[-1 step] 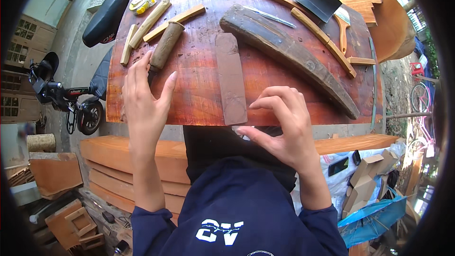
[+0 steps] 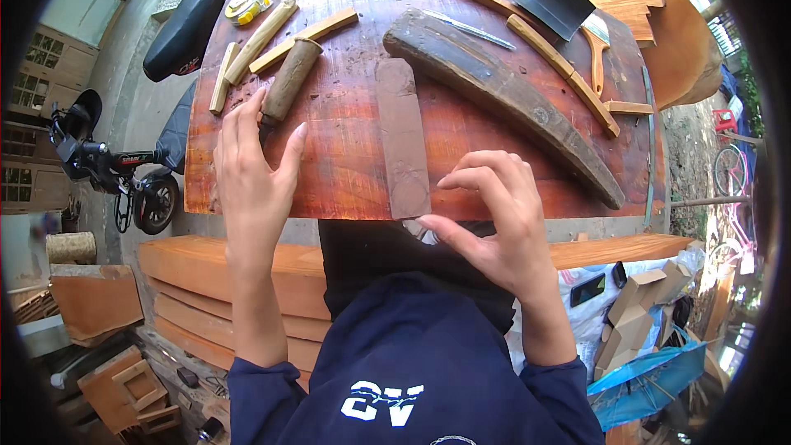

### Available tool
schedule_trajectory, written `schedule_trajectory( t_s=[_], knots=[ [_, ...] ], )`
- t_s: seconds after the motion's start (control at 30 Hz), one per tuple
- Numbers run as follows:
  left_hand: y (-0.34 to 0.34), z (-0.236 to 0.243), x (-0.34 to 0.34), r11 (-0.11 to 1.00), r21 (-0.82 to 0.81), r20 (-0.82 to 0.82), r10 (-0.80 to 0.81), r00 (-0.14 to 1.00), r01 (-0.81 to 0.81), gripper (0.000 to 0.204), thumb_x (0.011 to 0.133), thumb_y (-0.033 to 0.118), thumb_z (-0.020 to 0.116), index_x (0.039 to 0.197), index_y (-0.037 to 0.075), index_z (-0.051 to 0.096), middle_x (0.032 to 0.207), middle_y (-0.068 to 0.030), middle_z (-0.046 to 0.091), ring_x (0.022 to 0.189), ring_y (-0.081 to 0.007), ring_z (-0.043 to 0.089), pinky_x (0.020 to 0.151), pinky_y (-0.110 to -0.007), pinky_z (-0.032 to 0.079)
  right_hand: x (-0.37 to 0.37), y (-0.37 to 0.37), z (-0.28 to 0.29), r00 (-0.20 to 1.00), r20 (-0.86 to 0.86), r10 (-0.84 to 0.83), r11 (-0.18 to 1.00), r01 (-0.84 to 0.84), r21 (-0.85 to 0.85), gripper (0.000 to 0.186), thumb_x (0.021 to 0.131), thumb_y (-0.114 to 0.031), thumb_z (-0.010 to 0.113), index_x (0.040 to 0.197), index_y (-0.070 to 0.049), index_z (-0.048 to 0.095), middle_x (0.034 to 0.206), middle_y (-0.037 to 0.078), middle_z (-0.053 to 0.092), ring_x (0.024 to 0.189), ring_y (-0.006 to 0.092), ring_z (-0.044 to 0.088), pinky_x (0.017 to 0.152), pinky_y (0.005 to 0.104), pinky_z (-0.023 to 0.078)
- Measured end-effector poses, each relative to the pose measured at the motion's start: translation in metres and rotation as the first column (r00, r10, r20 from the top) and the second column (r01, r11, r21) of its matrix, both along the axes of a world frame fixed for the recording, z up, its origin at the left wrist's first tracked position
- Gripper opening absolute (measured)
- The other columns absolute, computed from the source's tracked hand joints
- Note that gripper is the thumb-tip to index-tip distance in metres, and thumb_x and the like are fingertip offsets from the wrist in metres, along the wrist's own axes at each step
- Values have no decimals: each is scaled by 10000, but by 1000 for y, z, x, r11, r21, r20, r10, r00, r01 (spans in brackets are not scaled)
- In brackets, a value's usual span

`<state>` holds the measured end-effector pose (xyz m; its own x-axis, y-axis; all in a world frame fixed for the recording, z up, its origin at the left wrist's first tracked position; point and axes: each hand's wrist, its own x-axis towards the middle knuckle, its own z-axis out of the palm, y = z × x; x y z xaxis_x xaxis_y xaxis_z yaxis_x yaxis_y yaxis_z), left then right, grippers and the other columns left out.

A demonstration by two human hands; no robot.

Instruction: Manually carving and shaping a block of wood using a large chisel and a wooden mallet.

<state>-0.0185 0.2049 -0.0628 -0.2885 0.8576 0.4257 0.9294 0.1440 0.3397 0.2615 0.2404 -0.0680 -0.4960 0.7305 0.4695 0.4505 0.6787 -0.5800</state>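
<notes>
My left hand (image 2: 251,161) is open, thumb spread, its fingertips beside a chisel-like tool with a rounded wooden handle (image 2: 290,78) and a dark lower part mostly hidden by the hand. A long, flat reddish-brown block (image 2: 402,144) lies upright in the picture at the table's middle, reaching the front edge. My right hand (image 2: 503,222) is open with curled fingers apart beside the block's near end, its thumb tip at that end. Right of the block lies a long, heavy, weathered wooden piece (image 2: 511,107).
The reddish wooden table (image 2: 329,181) holds light wood strips (image 2: 259,41), a tape measure (image 2: 245,8), a metal tool (image 2: 470,29), a wooden-handled brush (image 2: 596,62) and a black curved sheet (image 2: 552,2). A scooter (image 2: 152,198) stands left; stacked planks (image 2: 189,280) lie below the table's edge.
My right thumb and fingertips have shifted very slightly to the right. My left hand looks almost unchanged.
</notes>
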Motion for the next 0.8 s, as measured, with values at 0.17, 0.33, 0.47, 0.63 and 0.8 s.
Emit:
schedule_trajectory(
  t_s=[0.17, 0.33, 0.47, 0.63, 0.8],
  knots=[
    [8, 3, -4, 998, -61, -10, 26, 1000, -27, 432, 932, 258, 751, 1281, 30, 637, 1091, -142, 643, 944, -315, 640, 853, -432, 508, 2, 2, 1, 999, -28, -33, 998, 32, -46, 270, 815, -175, 831, 1012, -71, 678, 1014, 89, 650, 913, 292, 608, 815, 405, 460],
    [10, 2, -3, 997, -75, 53, -25, 998, 29, 339, 925, 238, 761, 1166, 15, 675, 980, -118, 624, 798, -267, 618, 744, -414, 504, 1, -2, 1, 999, -36, -21, 998, 19, -58, 260, 834, -150, 808, 1041, -68, 674, 1004, 90, 656, 908, 289, 618, 807, 405, 458],
    [7, 14, 12, 996, 79, 331, -62, 942, 37, 303, 908, 155, 775, 1154, 9, 672, 948, -72, 604, 741, -171, 579, 684, -346, 485, 0, 3, 6, 999, -33, 24, 999, -25, -28, 313, 848, -147, 797, 1116, -66, 658, 996, 99, 651, 906, 284, 618, 816, 391, 461],
    [7, 44, 45, 939, 185, 303, -334, 892, 289, 354, 867, 41, 796, 1202, 31, 683, 1057, -44, 634, 790, -89, 593, 676, -251, 467, -10, 7, 28, 924, -379, 47, 929, -180, -324, 478, 866, -219, 811, 1262, -43, 610, 1034, 84, 667, 940, 209, 622, 863, 353, 469],
    [10, 43, 96, 639, 482, -123, -628, 768, 600, 462, 724, 48, 872, 1154, 139, 729, 1036, -20, 664, 854, -189, 661, 723, -328, 544, -6, 8, 43, 704, -651, -284, 806, -193, -560, 415, 912, -296, 742, 1158, 32, 676, 941, 101, 705, 715, 130, 643, 628, 235, 510]
  ],
)
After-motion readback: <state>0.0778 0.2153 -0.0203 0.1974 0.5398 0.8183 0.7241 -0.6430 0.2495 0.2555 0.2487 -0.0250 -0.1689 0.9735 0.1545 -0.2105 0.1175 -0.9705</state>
